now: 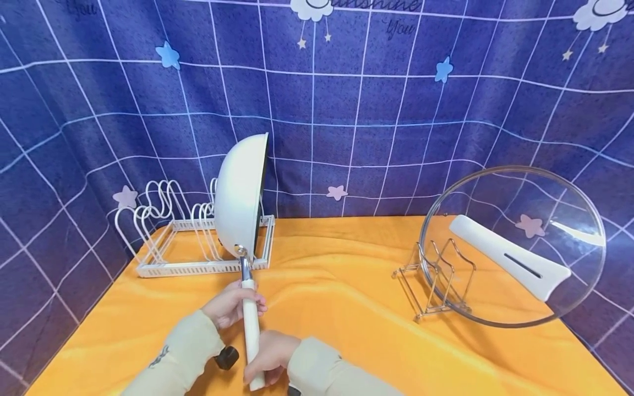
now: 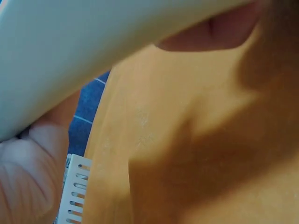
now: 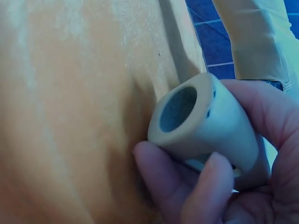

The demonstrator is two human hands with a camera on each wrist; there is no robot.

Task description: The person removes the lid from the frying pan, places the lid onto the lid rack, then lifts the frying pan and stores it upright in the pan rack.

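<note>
A white wok (image 1: 240, 195) with a dark inside stands tilted on its side at the white wire rack (image 1: 203, 268), its long handle (image 1: 251, 319) pointing toward me. My left hand (image 1: 233, 305) grips the handle close to its metal neck. Near the handle's end, my right hand (image 1: 272, 355) holds it between thumb and fingers. The right wrist view shows the hollow handle end (image 3: 201, 116) within the curled fingers. Up close in the left wrist view, the handle (image 2: 70, 51) crosses over the left hand (image 2: 28, 172). Whether the wok's lower edge touches the rack is hidden.
To the right, a large glass lid (image 1: 512, 322) with a white handle (image 1: 510, 256) leans in a small metal wire rack (image 1: 446, 280). An orange cloth (image 1: 346, 286) covers the table. A blue checked curtain (image 1: 337, 143) hangs behind.
</note>
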